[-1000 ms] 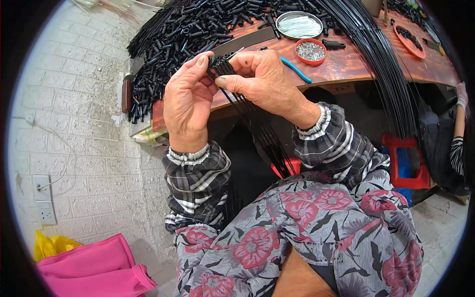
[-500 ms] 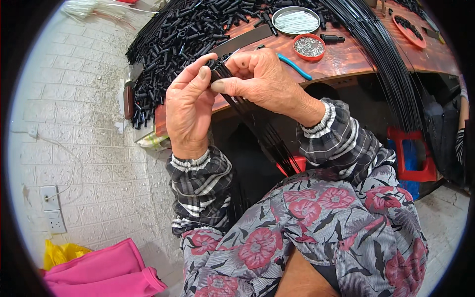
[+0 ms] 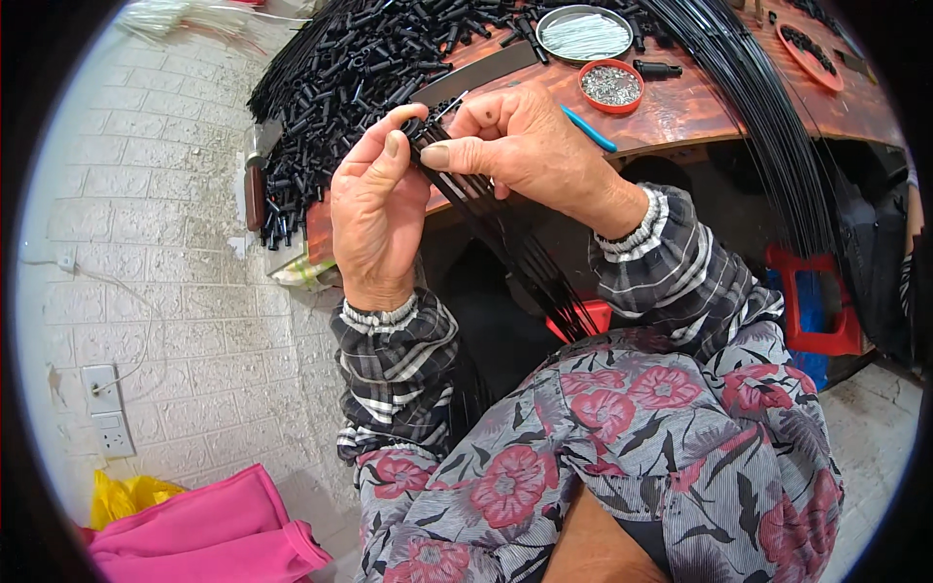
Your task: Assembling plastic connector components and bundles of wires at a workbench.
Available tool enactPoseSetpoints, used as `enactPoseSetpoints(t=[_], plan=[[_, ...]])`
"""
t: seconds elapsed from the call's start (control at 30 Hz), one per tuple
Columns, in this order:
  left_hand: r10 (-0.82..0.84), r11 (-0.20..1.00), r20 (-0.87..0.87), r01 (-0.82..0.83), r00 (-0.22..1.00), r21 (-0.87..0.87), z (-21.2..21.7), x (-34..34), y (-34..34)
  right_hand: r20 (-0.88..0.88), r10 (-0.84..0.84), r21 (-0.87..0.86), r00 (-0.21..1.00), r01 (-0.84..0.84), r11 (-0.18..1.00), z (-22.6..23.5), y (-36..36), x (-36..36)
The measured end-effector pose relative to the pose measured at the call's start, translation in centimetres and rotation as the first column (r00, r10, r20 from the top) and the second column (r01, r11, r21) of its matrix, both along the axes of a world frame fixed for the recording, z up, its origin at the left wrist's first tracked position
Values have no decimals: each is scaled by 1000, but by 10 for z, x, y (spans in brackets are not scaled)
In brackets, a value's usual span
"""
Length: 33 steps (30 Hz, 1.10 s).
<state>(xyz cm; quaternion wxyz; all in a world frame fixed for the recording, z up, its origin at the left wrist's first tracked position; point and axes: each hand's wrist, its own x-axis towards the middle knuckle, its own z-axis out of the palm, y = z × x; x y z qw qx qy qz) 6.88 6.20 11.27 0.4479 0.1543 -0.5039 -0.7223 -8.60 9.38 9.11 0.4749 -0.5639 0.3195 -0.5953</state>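
Observation:
In front of me, over the table's near edge, my left hand [image 3: 374,209] pinches a small dark part [image 3: 415,129] between thumb and fingers. From there a bundle of long thin black rods [image 3: 530,262], like umbrella ribs, slopes down to my lap. My right hand [image 3: 544,155] is closed on the upper ends of these rods, its thumb laid across them close to the left fingertips. A thin pale wire tip [image 3: 452,105] sticks up between the hands. The fingers hide just how the rods meet the dark part.
A heap of black tubular parts [image 3: 360,78] covers the table's left. Behind my hands lie a flat metal strip [image 3: 476,78], a tin of white sticks [image 3: 544,44], a red dish of metal bits [image 3: 612,109] and a blue handle [image 3: 590,129]. More black rods [image 3: 777,146] overhang the right edge.
My right thumb and fingers have shifted slightly along the rods, and the rods now fan a little wider under them. The pale wire tip shows more clearly. My left hand keeps its pinch.

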Motion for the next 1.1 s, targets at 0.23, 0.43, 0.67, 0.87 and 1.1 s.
enactPoseSetpoints(t=[0.23, 0.43, 0.67, 0.87, 1.1], plan=[[-41, 999, 5, 41, 999, -22, -4, 11, -1, 16, 147, 136, 989, -147, 980, 2, -4, -1], [-174, 966, -79, 155, 981, -207, -8, 19, -6, -83, 227, 165, 970, -211, 963, 17, 0, -1], [-80, 912, 45, 91, 996, -399, -6, 21, -7, -156, 245, 168, 957, -218, 961, 20, 0, 1], [-213, 915, -50, 181, 976, -360, -10, 23, -6, -138, 313, 182, 940, -286, 941, 27, 2, 2], [-259, 851, -53, 202, 965, -485, -9, 21, -9, -9, 624, 197, 782, -610, 768, 24, -10, 5]])
